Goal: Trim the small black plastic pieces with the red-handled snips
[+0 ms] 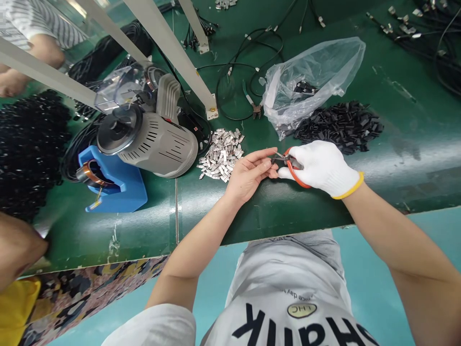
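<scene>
Above green workbench [230, 216] | left fingers [265, 163] pinched narrow on small metal piece [276, 157] | gloved right fingers [317, 163] wrapped around orange-handled pliers [293, 175]

Open green tabletop [406, 158] runs right of the gloved right hand [322, 166], and a bare strip lies below both hands along the edge. Upward, a heap of black plastic pieces [338, 127] and a clear plastic bag [309, 81] block the way. A heap of metal clips [220, 154] sits just beside the bare left hand [248, 175], with a grey cylindrical machine [158, 144] beyond.
</scene>
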Tool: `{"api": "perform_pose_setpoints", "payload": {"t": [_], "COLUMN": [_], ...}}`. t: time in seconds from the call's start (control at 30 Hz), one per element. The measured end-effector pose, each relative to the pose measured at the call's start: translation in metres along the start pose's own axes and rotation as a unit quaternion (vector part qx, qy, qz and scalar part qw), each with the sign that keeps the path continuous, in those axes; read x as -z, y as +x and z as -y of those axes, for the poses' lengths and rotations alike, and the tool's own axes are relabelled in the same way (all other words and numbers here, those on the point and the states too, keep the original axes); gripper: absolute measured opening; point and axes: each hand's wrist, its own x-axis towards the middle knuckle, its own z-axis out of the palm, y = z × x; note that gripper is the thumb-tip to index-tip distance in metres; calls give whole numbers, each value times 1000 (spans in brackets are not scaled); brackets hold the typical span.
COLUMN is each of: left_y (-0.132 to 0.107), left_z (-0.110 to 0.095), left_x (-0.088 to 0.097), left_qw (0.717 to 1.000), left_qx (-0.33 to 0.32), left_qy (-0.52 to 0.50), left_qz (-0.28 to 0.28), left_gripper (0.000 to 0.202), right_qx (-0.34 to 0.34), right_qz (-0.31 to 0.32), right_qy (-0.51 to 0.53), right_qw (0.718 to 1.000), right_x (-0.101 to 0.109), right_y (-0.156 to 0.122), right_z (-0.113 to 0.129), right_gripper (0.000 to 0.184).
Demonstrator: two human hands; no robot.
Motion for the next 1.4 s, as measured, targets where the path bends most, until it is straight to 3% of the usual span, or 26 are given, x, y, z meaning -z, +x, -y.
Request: {"api": "perform_pose_setpoints", "payload": {"t": [0.2,0.5,0.67,1.07,1.4], "left_y": [-1,1,2,-2,-2], "left_z": [0,7,11,9,15], "left_x": [0,0,0,-6,-5], "left_qw": [1000,989,985,974,977], "left_qx": [-12,-101,-129,-152,-146], "left_qy": [12,98,89,140,125], "left_qz": [-8,-48,-71,-95,-96], "left_gripper": [36,36,32,33,30], "right_qx": [-21,-9,-5,-8,13], "right_qz": [7,9,3,22,6], "right_qy": [19,4,-8,-7,-35], "right_qw": [1000,1000,1000,1000,999], "right_x": [4,1,2,8,5], "right_y": [0,-2,-2,-2,0], "right_z": [2,3,6,9,12], "right_gripper": [47,50,55,52,55]}}
